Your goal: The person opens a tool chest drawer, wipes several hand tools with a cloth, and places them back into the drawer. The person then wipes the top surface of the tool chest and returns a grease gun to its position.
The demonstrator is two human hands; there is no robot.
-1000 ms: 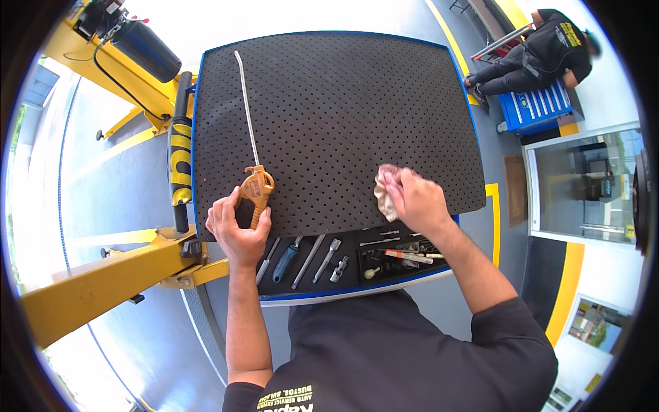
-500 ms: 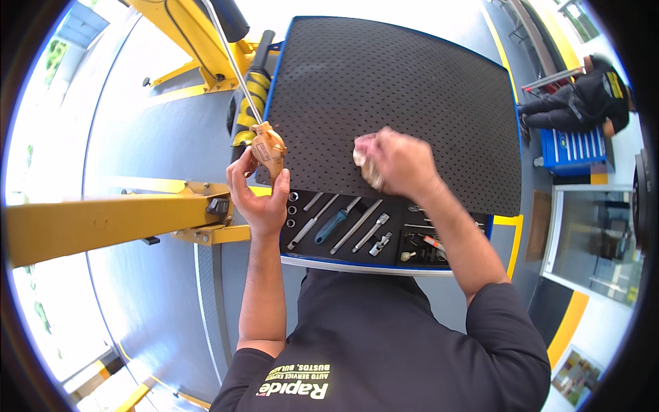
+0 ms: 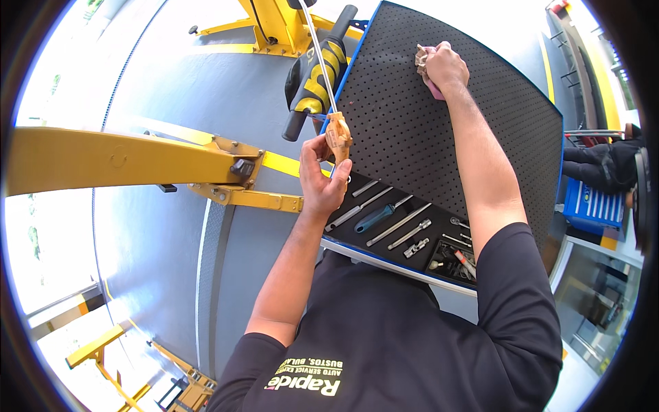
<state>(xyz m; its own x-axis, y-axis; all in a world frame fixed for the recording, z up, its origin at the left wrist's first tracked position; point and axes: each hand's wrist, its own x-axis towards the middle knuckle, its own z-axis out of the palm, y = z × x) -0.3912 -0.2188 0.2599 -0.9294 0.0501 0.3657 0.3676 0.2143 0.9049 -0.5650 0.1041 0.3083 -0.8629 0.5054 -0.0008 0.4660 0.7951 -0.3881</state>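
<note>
Fingers of your left hand close around the handle of the air gun, whose long tube points away from you, at the left edge of the mat. Your right hand is closed on a crumpled cloth at the far part of this mat; whether the cloth presses on it, I cannot tell. Work seems to be in the middle: the gun is not laid down, the cloth not released. How much surface is done or left, the view does not show. Nearer to you, the drawer stands open with tools lying in it.
</note>
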